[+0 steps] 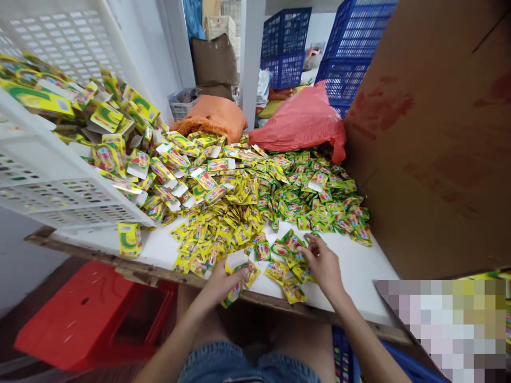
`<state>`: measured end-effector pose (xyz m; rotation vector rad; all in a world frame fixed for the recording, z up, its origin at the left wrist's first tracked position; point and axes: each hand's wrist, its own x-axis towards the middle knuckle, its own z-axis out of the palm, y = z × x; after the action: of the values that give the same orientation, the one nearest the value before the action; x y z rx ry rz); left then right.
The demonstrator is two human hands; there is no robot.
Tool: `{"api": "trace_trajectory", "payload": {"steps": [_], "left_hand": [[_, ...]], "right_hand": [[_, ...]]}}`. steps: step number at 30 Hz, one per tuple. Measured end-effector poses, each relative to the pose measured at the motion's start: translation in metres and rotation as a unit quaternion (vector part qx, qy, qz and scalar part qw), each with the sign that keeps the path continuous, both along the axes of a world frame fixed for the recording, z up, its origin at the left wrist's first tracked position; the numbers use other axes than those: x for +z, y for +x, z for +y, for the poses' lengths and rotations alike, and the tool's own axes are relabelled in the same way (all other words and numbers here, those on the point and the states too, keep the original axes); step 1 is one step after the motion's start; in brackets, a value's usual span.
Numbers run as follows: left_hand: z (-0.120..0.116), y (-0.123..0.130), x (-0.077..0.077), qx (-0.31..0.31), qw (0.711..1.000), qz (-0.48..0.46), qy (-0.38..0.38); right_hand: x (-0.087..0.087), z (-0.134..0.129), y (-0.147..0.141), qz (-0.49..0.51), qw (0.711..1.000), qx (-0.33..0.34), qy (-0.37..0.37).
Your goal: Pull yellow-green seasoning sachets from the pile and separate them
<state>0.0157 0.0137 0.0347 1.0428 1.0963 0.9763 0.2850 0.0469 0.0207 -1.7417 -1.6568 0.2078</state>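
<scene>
My left hand point(228, 281) is closed around a small open carton point(236, 260), whose white flap stands up at the table's front edge. A yellow sachet point(252, 274) shows beside its fingertips. Over on the right, my right hand point(322, 263) reaches over a small group of green sachets point(290, 242), its thumb and fingers apart. Yellow sachets point(293, 290) lie just below those. Behind the hands spread a heap of yellow sachets point(223, 229) and a heap of green sachets point(319, 202).
A tilted white crate point(75, 197) spills many open cartons point(139, 159) onto the white table point(353, 266). An orange sack point(217, 114) and a red sack point(303, 122) lie behind the heaps. A cardboard sheet point(435, 149) walls the right side. A red stool point(80, 314) stands at lower left.
</scene>
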Motion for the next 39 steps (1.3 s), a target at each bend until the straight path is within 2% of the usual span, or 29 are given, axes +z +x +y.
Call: {"api": "trace_trajectory", "payload": {"steps": [2, 4, 6, 8, 11, 14, 18, 21, 24, 26, 29, 31, 33, 35, 39], "left_hand": [[0.000, 0.000, -0.002, -0.006, 1.000, -0.017, -0.009], [-0.001, 0.001, -0.002, -0.015, 0.999, -0.029, -0.018], [-0.002, 0.003, -0.002, -0.035, 0.998, -0.037, -0.026], [-0.003, 0.007, -0.001, -0.074, 0.996, -0.035, -0.035], [-0.003, 0.016, -0.002, -0.127, 0.991, -0.004, -0.037], [-0.002, 0.023, -0.005, -0.145, 0.989, 0.010, -0.027], [-0.002, 0.028, -0.007, -0.165, 0.986, 0.019, -0.029], [-0.003, 0.031, -0.008, -0.180, 0.982, 0.037, -0.048], [-0.002, 0.038, -0.009, -0.221, 0.972, 0.057, -0.053], [0.004, 0.044, -0.008, -0.262, 0.961, 0.070, -0.061], [0.018, 0.054, -0.003, -0.333, 0.937, 0.095, -0.046], [0.029, 0.061, -0.001, -0.371, 0.920, 0.124, -0.024], [0.036, 0.069, -0.002, -0.387, 0.909, 0.151, -0.023], [0.039, 0.074, -0.006, -0.383, 0.909, 0.159, -0.034], [0.029, 0.077, -0.008, -0.341, 0.933, 0.118, 0.010]], "right_hand": [[0.006, -0.013, 0.009, 0.097, 0.994, -0.042, -0.015], [0.008, -0.033, 0.013, 0.209, 0.975, -0.057, -0.044], [0.002, -0.054, 0.012, 0.284, 0.954, -0.037, -0.088], [-0.011, -0.069, 0.007, 0.315, 0.939, -0.009, -0.140], [-0.031, -0.074, -0.001, 0.305, 0.936, -0.004, -0.179], [-0.041, -0.062, -0.001, 0.293, 0.941, -0.016, -0.168], [-0.038, -0.052, 0.001, 0.304, 0.939, -0.013, -0.158], [-0.034, -0.057, -0.001, 0.318, 0.934, -0.020, -0.163], [-0.033, -0.067, -0.007, 0.314, 0.935, -0.052, -0.154], [-0.033, -0.074, -0.012, 0.270, 0.948, -0.071, -0.150], [-0.033, -0.081, -0.017, 0.113, 0.972, -0.065, -0.195], [-0.034, -0.083, -0.018, 0.031, 0.974, -0.068, -0.215], [-0.036, -0.081, -0.017, 0.050, 0.972, -0.079, -0.214], [-0.038, -0.077, -0.016, 0.120, 0.966, -0.075, -0.215], [-0.036, -0.068, -0.014, 0.197, 0.954, -0.022, -0.225]]}}
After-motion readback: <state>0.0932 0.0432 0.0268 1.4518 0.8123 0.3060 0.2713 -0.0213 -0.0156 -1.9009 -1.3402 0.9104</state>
